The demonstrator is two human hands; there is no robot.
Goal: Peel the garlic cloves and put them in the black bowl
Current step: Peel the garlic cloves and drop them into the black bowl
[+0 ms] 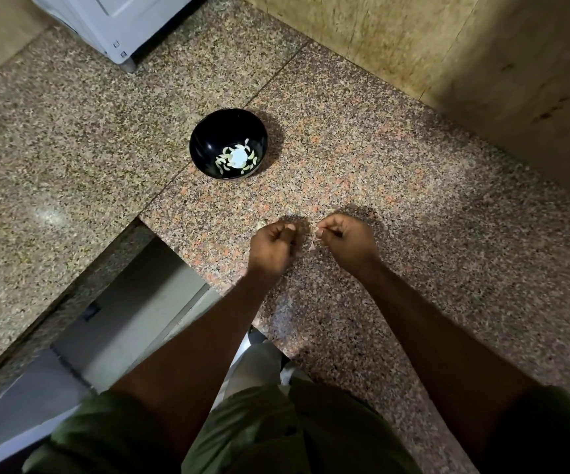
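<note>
Left hand point(271, 242) curled, contents hidden; right hand point(343, 239) pinching papery skin. Garlic clove point(261, 224) on counter point(396, 186): light, slippery; best pinched at ends.

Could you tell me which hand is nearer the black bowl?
The left hand; it sits more directly below the black bowl than the right hand.

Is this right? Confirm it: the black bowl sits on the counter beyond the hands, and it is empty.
Not quite. The head view shows the bowl on the counter beyond the left hand and right hand, but it is not empty: pale garlic cloves lie in its bottom.
</note>
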